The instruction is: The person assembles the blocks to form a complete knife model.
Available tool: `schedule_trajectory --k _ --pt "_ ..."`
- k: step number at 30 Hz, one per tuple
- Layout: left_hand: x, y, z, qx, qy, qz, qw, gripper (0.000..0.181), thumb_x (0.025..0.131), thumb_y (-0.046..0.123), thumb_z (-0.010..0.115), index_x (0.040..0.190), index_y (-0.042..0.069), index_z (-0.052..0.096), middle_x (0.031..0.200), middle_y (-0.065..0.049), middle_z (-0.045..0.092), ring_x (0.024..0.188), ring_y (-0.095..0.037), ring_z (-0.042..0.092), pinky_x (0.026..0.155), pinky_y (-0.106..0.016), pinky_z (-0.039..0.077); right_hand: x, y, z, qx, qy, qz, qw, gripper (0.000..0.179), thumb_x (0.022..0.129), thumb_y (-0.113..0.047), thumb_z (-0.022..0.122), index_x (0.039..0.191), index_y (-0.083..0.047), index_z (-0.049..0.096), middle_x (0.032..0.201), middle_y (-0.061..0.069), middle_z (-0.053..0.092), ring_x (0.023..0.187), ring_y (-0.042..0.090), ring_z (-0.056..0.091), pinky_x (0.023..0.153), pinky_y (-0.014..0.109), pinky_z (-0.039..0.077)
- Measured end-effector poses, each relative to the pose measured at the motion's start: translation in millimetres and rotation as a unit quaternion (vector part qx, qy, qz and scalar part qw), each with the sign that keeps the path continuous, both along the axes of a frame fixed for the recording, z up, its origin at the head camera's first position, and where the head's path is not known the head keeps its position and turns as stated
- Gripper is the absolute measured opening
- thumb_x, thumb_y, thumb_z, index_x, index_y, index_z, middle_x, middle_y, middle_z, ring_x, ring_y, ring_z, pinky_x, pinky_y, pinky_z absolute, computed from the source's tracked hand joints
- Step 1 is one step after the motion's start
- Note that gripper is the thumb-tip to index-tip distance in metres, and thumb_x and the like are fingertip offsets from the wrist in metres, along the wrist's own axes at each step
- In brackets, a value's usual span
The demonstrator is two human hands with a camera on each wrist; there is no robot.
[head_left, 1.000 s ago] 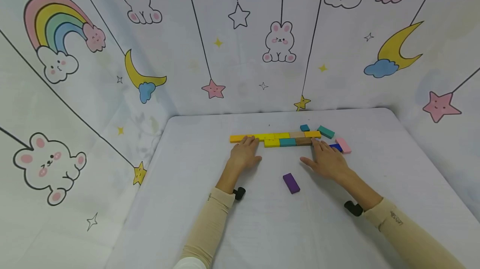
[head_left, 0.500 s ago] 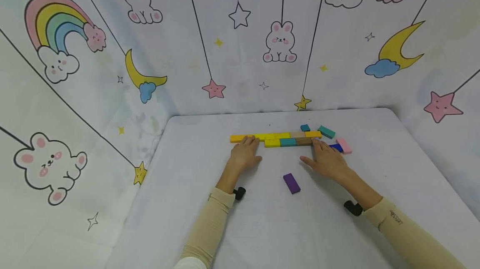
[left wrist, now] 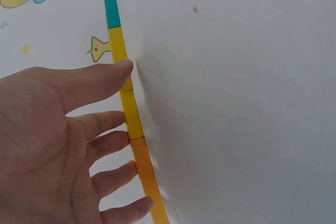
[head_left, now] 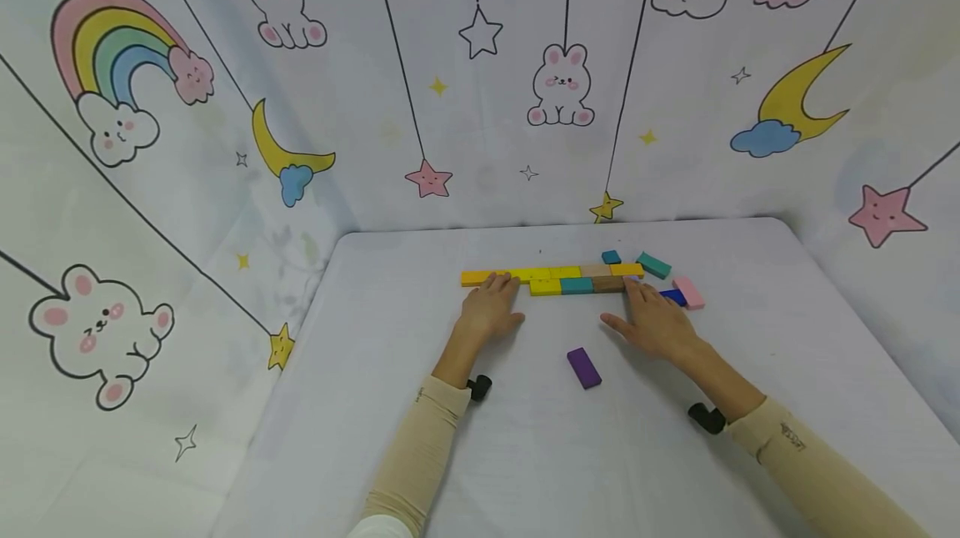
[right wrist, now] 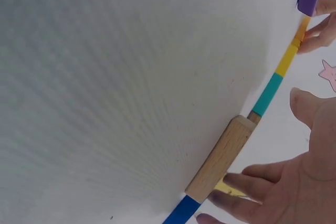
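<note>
In the head view, two rows of coloured wooden blocks lie at the far part of the table. My left hand (head_left: 487, 307) rests with spread fingertips against the back row's front side, at an orange block (head_left: 476, 279) and yellow block (left wrist: 135, 121). The front row shows a yellow block (head_left: 545, 288), teal block (head_left: 577, 285) and brown block (head_left: 608, 284). My right hand (head_left: 658, 319) has its fingers at that row's right end, beside a plain wood block (right wrist: 220, 158) that it hides from the head view. Neither hand grips anything.
A purple block (head_left: 583, 368) lies apart, nearer me. Right of the rows are a blue block (head_left: 673, 297), a pink block (head_left: 688, 293) and a green block (head_left: 654, 264). A small teal block (head_left: 611, 257) sits behind. A patterned curtain (head_left: 495, 138) borders the table.
</note>
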State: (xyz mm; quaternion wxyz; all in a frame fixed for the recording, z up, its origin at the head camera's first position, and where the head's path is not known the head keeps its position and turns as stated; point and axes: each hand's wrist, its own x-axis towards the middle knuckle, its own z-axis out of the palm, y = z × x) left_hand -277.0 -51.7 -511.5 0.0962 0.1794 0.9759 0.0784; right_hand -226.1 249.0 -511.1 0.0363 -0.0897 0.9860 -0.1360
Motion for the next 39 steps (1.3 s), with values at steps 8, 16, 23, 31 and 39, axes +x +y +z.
schedule_trajectory --k 8,16,23,31,39 --pt "0.5 -0.4 0.9 0.004 0.0 -0.002 1.0 0.073 0.103 0.042 0.065 0.164 0.016 0.035 0.17 -0.005 0.031 0.159 -0.027 0.023 0.125 -0.052 0.03 4.5 -0.9 -1.0 0.003 0.014 0.013 0.9998 0.092 0.103 -0.058 0.056 0.159 0.01 0.029 0.162 0.035 0.029 0.149 0.054 0.029 0.118 0.069 0.028" --pt "0.1 -0.5 2.0 -0.002 0.002 -0.003 1.0 0.073 0.103 0.042 0.065 0.164 0.015 0.035 0.17 -0.006 0.031 0.159 -0.029 0.023 0.125 -0.051 0.031 19.2 -14.0 8.7 0.002 0.02 0.018 0.9996 0.077 0.098 -0.055 0.067 0.149 0.002 0.054 0.153 0.03 0.048 0.138 0.05 0.049 0.104 0.066 0.048" --pt "-0.6 0.3 0.6 -0.004 -0.003 -0.002 1.0 0.073 0.103 0.043 0.065 0.164 0.016 0.034 0.171 -0.004 0.029 0.159 -0.027 0.022 0.125 -0.051 0.03 41.4 -22.5 17.5 -0.023 0.045 0.041 0.9979 0.062 0.097 -0.049 0.071 0.136 -0.001 0.067 0.144 0.027 0.059 0.128 0.048 0.058 0.1 0.064 0.052" --pt "-1.2 -0.1 -0.8 -0.004 -0.003 0.0 1.0 0.074 0.103 0.043 0.065 0.164 0.017 0.034 0.171 -0.004 0.029 0.159 -0.027 0.021 0.125 -0.051 0.029 68.0 -40.0 26.7 -0.044 0.018 0.068 0.9965 0.054 0.095 -0.045 0.075 0.132 -0.005 0.071 0.136 0.021 0.066 0.122 0.041 0.065 0.09 0.055 0.06" --pt "-1.2 -1.0 -1.4 -0.003 -0.001 -0.003 1.0 0.073 0.103 0.043 0.064 0.165 0.016 0.034 0.171 -0.005 0.029 0.159 -0.027 0.021 0.125 -0.051 0.029 84.4 -57.4 28.3 0.006 0.007 0.092 0.9957 0.056 0.092 -0.049 0.078 0.127 -0.006 0.074 0.128 0.015 0.071 0.117 0.035 0.068 0.092 0.055 0.06"
